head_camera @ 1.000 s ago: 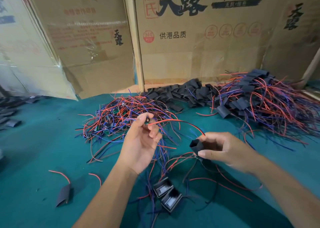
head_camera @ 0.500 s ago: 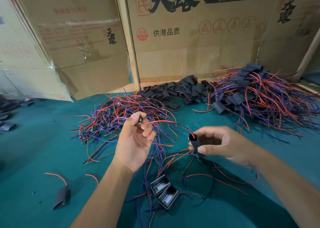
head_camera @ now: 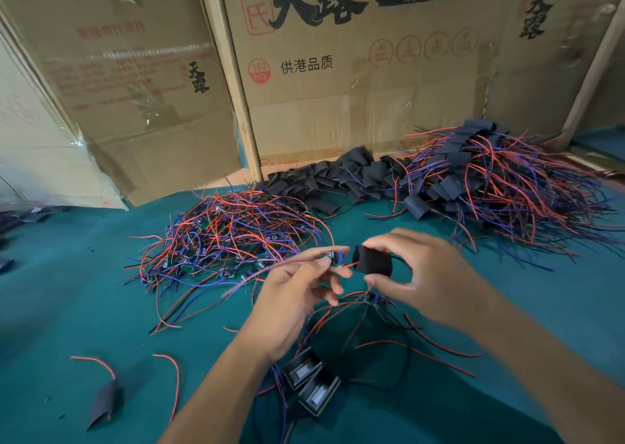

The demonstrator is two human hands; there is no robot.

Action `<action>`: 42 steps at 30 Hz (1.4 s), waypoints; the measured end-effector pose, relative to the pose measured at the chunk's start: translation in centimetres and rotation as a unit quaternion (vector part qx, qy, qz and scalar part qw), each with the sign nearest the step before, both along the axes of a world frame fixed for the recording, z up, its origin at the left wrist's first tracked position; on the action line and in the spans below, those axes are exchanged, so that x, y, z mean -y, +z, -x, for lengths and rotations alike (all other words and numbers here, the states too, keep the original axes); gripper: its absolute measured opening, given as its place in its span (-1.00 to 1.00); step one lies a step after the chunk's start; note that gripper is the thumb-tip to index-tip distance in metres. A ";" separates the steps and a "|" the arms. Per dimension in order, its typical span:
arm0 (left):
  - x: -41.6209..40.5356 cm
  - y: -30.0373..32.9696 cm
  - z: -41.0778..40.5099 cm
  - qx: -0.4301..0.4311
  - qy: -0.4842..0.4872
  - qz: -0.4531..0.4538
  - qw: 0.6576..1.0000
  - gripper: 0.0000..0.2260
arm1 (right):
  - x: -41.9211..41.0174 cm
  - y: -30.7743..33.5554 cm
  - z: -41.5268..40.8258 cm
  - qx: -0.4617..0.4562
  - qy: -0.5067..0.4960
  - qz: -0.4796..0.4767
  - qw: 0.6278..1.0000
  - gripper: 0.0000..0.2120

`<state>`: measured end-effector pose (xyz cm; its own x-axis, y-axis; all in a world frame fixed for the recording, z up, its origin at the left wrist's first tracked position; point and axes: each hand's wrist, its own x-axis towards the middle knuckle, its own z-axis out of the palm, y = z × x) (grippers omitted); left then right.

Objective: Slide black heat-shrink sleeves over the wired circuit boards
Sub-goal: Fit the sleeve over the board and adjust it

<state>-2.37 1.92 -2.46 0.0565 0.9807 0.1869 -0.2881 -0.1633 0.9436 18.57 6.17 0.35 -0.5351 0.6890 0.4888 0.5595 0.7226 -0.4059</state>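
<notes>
Threading stage: left hand pinches a small green circuit board with red and blue wire leads between thumb and fingertips, its grip narrow and holding the board by its near edge. Right hand holds a short black heat-shrink sleeve, thumb below and fingers above, open mouth turned toward the board. Board and sleeve sit just beside each other above the teal felt-covered counter; one red lead tip appears to reach the sleeve mouth.

Judgement: feed the leads in first, together, so none folds back. Keep the sleeve's mouth rounded; squeezing flat would likely snag the board's components. Hold board in line with the sleeve's axis, then slide.

Loose pile of unsleeved wired boards lies behind the left hand; heap of spare black sleeves further back; sleeved units far right.
</notes>
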 end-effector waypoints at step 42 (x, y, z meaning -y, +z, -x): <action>-0.2 -0.6 -1.0 0.055 0.058 -0.001 0.997 -0.79 | 1.4 0.0 1.3 -0.067 0.025 -0.011 0.997 -0.73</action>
